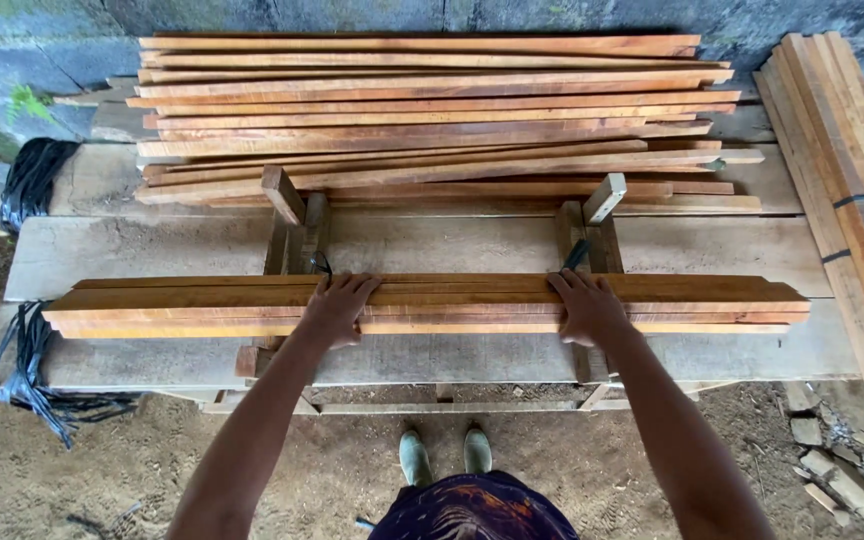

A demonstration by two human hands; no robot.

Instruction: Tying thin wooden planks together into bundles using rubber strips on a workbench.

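A bundle of long reddish wooden slats [452, 303] lies crosswise on two small wooden cradles [290, 225] on a rough plank workbench [432, 245]. My left hand [337, 308] rests palm down on the bundle left of its middle, fingers spread over the top slats. My right hand [584, 305] presses on the bundle right of its middle, near the right cradle [592, 215]. Both hands lie flat on the wood rather than wrapped around it.
A large loose pile of slats [432, 110] lies behind on the bench against a stone wall. A strapped slat bundle [852, 180] leans at the right. Black straps [32, 175] hang at the left; more black straps [27, 370] trail below. Stones [842, 470] lie on the dirt floor.
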